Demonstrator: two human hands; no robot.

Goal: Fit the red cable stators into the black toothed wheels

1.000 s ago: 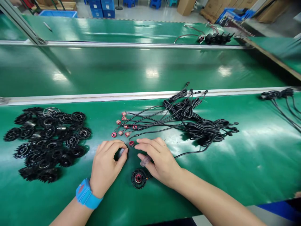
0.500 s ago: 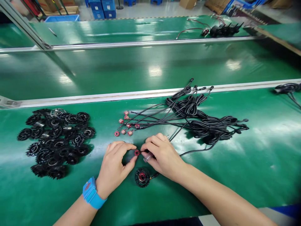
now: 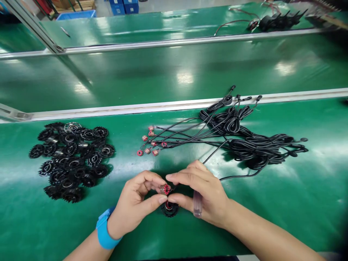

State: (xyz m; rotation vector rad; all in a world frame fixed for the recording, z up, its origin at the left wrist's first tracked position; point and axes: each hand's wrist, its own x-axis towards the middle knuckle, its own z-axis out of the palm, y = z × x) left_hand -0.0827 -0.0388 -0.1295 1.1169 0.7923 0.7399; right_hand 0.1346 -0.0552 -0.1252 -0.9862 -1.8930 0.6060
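Note:
My left hand (image 3: 144,199), wearing a blue wrist strap (image 3: 105,229), pinches a small motor stator (image 3: 166,189) with a red end face and copper windings. My right hand (image 3: 206,195) curls in from the other side, its thumb and index fingertips at the stator's edge. A tool with a clear plastic handle (image 3: 197,204) is tucked against that palm; its working end is hidden. Just below the fingers lies a black toothed motor housing (image 3: 170,210) with a red stator inside, partly covered by the hands.
A heap of black toothed housings (image 3: 70,163) lies at left. Several loose stators (image 3: 147,150) on leads lie beyond my hands, joined to coiled black cables (image 3: 261,148) at right. A white rail (image 3: 152,110) crosses behind, and a metal post (image 3: 35,27) stands far left.
Both hands have moved slightly right and down with the stator, now over the housing. The clear handle has swung to a more upright position in my right palm. The whole view has shifted.

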